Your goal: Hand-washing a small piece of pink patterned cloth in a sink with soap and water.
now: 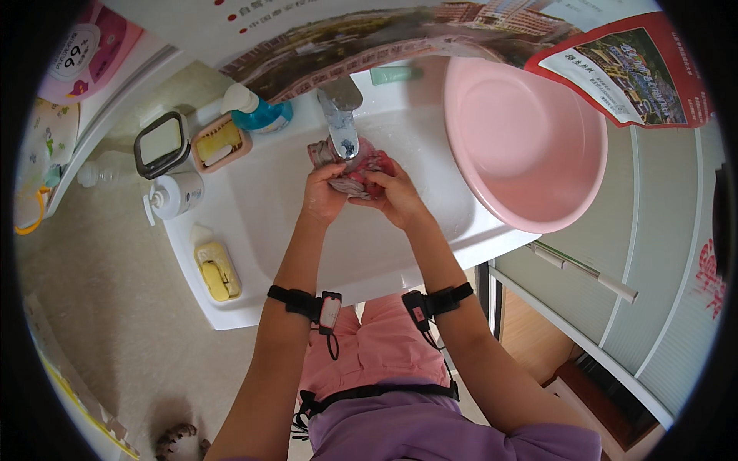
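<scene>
Below the metal faucet point(340, 121), over the white sink basin point(271, 230), my two hands hold a wet, bunched cloth point(360, 173) in grey and pinkish red. My left hand point(324, 193) grips its left, grey side between thumb and fingers. On the right, my right hand point(395, 193) pinches the reddish part, with its fingers partly under the cloth. The faucet's spout covers some of the fabric, and water appears to run onto it. Whitish foam or water lies around the upper part of the cloth.
A pink plastic basin point(524, 144) rests on the sink's right side. Along the left stand a blue pump bottle point(265, 117), two soap dishes point(222, 143) point(162, 145), a white pump bottle point(176, 196) and a yellow soap dish point(218, 271). A green tube point(396, 75) lies behind the faucet.
</scene>
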Motion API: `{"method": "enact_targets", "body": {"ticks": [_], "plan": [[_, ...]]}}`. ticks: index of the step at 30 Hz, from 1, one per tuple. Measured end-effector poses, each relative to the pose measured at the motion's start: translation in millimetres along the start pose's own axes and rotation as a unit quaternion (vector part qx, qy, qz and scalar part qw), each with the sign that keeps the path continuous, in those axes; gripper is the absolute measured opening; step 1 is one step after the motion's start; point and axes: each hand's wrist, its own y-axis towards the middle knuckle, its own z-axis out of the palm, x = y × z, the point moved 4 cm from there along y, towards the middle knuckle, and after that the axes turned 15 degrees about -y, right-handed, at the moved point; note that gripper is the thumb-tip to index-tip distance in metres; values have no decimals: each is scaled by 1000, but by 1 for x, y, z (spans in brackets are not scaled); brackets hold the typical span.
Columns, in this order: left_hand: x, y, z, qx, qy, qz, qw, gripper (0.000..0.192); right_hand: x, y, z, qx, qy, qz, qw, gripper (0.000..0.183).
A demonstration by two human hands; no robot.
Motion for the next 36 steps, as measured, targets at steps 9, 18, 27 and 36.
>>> {"method": "enact_targets", "body": {"ticks": [9, 18, 27, 36], "plan": [[-24, -11, -17, 43, -75, 3, 996, 44, 24, -13, 0, 25, 75, -98, 992, 36], [-5, 32, -35, 25, 51, 29, 998, 20, -5, 0, 67, -250, -324, -247, 878, 27], [-1, 19, -29, -134, 63, 134, 980, 27, 2, 22, 56, -283, -449, -214, 820, 27], [-26, -35, 3, -128, 238, -96, 958, 45, 26, 48, 25, 81, -181, -36, 980, 61]]}}
